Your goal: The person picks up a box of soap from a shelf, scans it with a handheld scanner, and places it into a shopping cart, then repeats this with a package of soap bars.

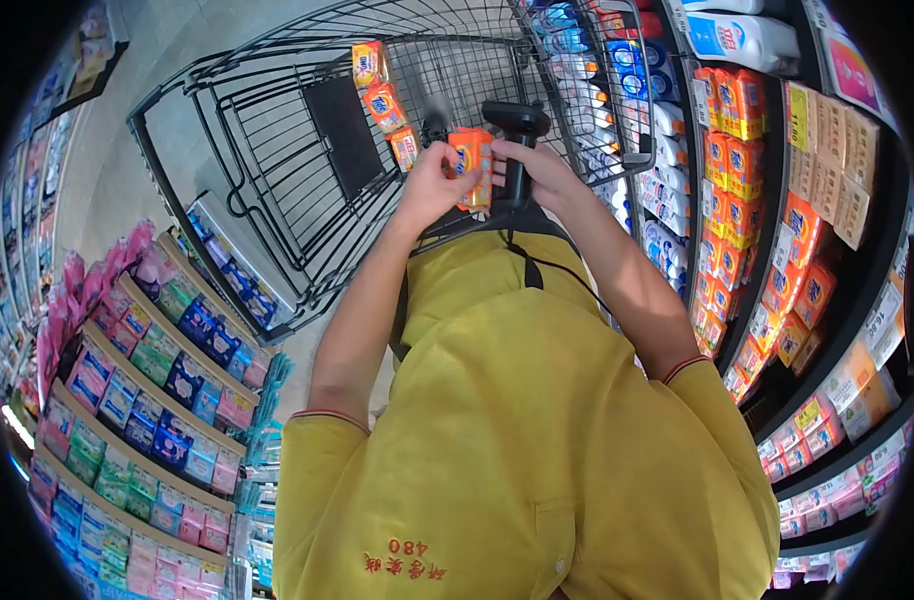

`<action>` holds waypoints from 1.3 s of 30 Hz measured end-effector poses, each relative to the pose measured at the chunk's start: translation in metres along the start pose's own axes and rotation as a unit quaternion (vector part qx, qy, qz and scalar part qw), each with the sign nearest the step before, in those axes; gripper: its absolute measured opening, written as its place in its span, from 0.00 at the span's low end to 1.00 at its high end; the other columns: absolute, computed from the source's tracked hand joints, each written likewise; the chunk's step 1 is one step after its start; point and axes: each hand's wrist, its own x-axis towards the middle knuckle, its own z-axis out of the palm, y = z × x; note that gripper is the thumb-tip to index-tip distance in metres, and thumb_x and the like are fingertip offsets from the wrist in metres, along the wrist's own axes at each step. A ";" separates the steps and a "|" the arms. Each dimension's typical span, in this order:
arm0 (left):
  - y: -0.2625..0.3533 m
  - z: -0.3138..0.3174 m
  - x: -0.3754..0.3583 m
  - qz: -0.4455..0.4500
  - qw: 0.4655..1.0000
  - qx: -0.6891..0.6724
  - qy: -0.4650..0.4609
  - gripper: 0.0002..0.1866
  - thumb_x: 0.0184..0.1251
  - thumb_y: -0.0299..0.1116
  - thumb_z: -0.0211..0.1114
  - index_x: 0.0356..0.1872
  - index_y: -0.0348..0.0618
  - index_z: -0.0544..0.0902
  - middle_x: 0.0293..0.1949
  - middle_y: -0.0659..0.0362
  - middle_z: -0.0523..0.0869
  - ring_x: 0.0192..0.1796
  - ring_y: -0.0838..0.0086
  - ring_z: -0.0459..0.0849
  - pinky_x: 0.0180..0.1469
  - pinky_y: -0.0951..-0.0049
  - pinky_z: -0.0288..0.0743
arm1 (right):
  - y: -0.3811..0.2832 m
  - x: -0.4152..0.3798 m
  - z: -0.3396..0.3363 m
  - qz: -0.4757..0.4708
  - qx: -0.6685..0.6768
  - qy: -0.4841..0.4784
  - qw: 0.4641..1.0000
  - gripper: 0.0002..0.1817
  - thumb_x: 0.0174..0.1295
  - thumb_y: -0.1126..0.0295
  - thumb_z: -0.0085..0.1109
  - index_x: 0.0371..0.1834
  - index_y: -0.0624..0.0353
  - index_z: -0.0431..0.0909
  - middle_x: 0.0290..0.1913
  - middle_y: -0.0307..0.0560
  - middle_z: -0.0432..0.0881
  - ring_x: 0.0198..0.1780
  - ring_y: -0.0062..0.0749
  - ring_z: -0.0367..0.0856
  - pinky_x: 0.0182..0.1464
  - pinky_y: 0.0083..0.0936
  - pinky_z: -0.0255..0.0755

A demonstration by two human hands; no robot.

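Observation:
An orange soap pack (471,168) with a printed label stands between my two hands at the near end of a wire shopping cart (267,130). My left hand (437,188) is closed around its left side, thumb across the front. From the right, the fingers of my right hand (539,172) press against the pack's edge. A black device (517,120) with a wide head and upright handle hangs in front of my right hand and hides part of it. Three more orange packs (385,107) lie in a row inside the cart.
Shelves on the right hold several stacks of orange packs (732,165), white bottles (742,40) and tan packs (832,160). Curved shelving at lower left carries rows of coloured packets (137,400). Grey floor (162,45) shows left of the cart. A dark cord (567,270) hangs over my yellow shirt.

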 end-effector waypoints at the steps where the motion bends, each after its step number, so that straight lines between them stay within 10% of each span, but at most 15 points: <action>1: -0.016 -0.004 0.006 -0.003 1.000 -0.001 -0.001 0.17 0.57 0.30 0.70 0.33 0.42 0.67 0.25 0.64 0.75 0.24 0.82 0.75 0.26 0.79 0.72 | 0.002 0.005 0.005 0.003 0.001 0.001 1.000 0.13 0.56 0.69 0.64 0.42 0.60 0.74 0.38 0.45 0.79 0.41 0.32 0.81 0.45 0.32 0.79; 12: -0.095 -0.047 0.044 -0.153 0.938 0.299 0.080 0.23 0.44 0.49 0.72 0.29 0.40 0.76 0.29 0.52 0.78 0.40 0.60 0.77 0.42 0.62 0.75 | 0.037 0.060 0.010 0.099 0.023 0.009 0.995 0.15 0.57 0.72 0.61 0.46 0.61 0.72 0.46 0.50 0.79 0.48 0.39 0.81 0.46 0.34 0.79; 32: -0.183 -0.032 0.079 -0.242 0.903 0.345 0.082 0.25 0.50 0.46 0.68 0.42 0.33 0.78 0.45 0.41 0.73 0.43 0.49 0.82 0.46 0.58 0.78 | 0.091 0.159 0.034 0.174 0.005 0.065 0.983 0.28 0.58 0.57 0.59 0.59 0.58 0.67 0.61 0.46 0.71 0.65 0.34 0.65 0.60 0.30 0.61; 36: -0.191 -0.033 0.087 -0.263 0.906 0.314 0.105 0.23 0.51 0.48 0.65 0.40 0.36 0.81 0.38 0.39 0.82 0.49 0.49 0.79 0.50 0.60 0.75 | 0.093 0.154 0.031 0.153 0.013 0.057 0.987 0.26 0.60 0.58 0.58 0.58 0.59 0.68 0.63 0.49 0.70 0.65 0.35 0.65 0.62 0.32 0.60; 39: -0.200 -0.043 0.096 -0.278 0.900 0.336 -0.014 0.24 0.54 0.48 0.60 0.45 0.38 0.80 0.44 0.41 0.82 0.52 0.52 0.79 0.52 0.61 0.74 | 0.082 0.145 0.021 0.128 0.056 0.064 0.988 0.14 0.59 0.64 0.58 0.43 0.58 0.71 0.52 0.53 0.78 0.46 0.38 0.80 0.43 0.32 0.76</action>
